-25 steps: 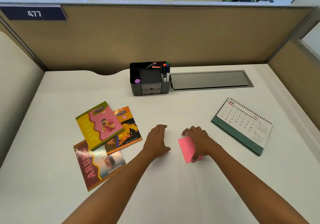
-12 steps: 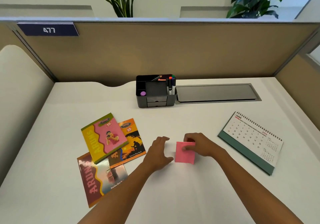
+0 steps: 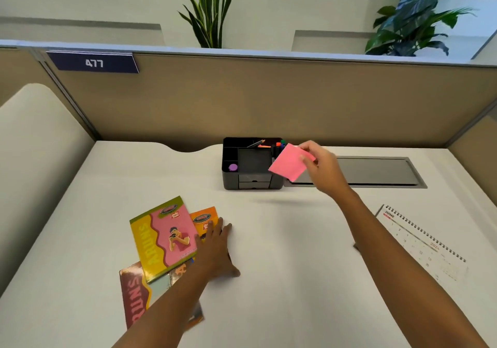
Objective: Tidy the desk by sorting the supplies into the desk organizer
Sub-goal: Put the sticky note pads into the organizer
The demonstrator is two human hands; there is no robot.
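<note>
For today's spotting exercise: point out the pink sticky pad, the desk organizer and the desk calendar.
pink sticky pad [image 3: 287, 163], head view, middle of its face.
desk organizer [image 3: 228, 179], head view, front wall.
desk calendar [image 3: 422, 248], head view, open page.

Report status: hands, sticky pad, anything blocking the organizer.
Right hand pinches pink sticky pad, held in the air at the desk organizer. Left hand flat on notebooks. Nothing blocking the organizer's flat middle tray.

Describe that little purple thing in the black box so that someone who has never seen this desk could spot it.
Against the tan partition wall at the back of the white desk stands a black desk organizer. In its front-left compartment sits a small round purple cap or disc; what it is I cannot tell. It is the only purple item there, while the markers stand at the opposite, right end.
</note>
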